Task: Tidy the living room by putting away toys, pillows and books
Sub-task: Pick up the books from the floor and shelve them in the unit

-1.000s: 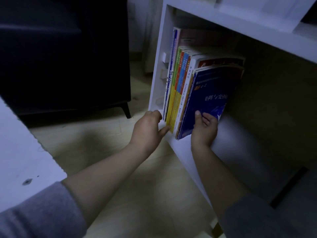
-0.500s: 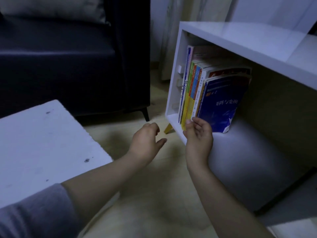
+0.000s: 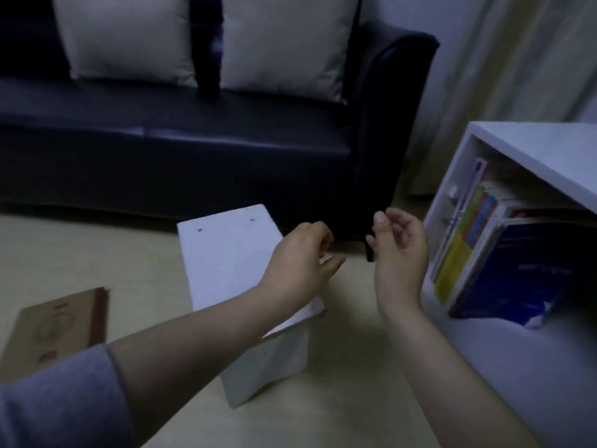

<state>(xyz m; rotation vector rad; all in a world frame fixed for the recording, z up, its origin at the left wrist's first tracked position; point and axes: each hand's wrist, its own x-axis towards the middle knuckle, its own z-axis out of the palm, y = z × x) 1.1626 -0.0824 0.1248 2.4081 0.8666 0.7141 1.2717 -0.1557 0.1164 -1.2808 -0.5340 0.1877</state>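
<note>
Hands: my left hand (image 3: 300,260) and right hand (image 3: 400,257) hang mid-frame, fingers loosely curled, empty. Books (image 3: 478,240) stand in the shelf (image 3: 533,143) at right; pillows (image 3: 284,43) sit upright on the sofa (image 3: 193,150), top. I'd reach lower left for the flat brown slab (image 3: 55,331), maybe a book, pinching its edge.

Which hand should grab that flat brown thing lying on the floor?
Probably the left hand: it is empty, and the flat brown thing lies to its left, beyond the white block. The right hand hovers by the white bookshelf.
</note>
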